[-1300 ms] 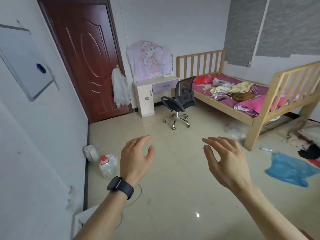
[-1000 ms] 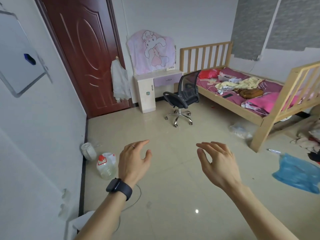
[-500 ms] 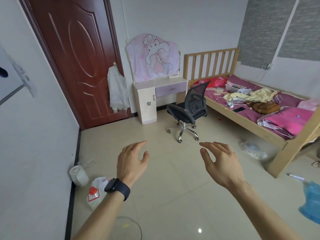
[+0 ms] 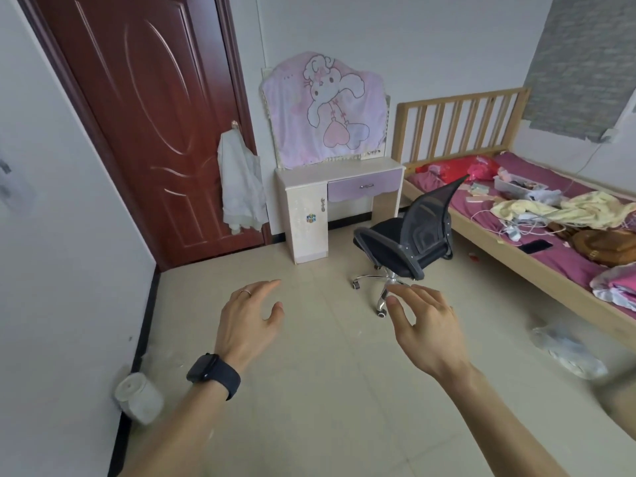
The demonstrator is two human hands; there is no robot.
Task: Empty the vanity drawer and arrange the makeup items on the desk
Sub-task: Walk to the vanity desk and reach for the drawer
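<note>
- fingers [image 4: 263, 287] of left hand [image 4: 247, 321] and right hand [image 4: 430, 332] loose, empty, over the floor.
- drawer [image 4: 364, 193] closed under the counter [image 4: 339, 168], well ahead, chair [image 4: 406, 242] near.
- step looks like the approach; next, grasp the handle [image 4: 366, 186] and pull.

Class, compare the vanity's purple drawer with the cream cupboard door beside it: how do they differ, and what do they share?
The drawer is purple; the cupboard door is cream. The drawer is wide and low; the cupboard door tall and narrow. The drawer's handle lies level; the cupboard door's handle stands upright. The cupboard door bears a sticker; the drawer none. Both are shut parts of one vanity.
</note>
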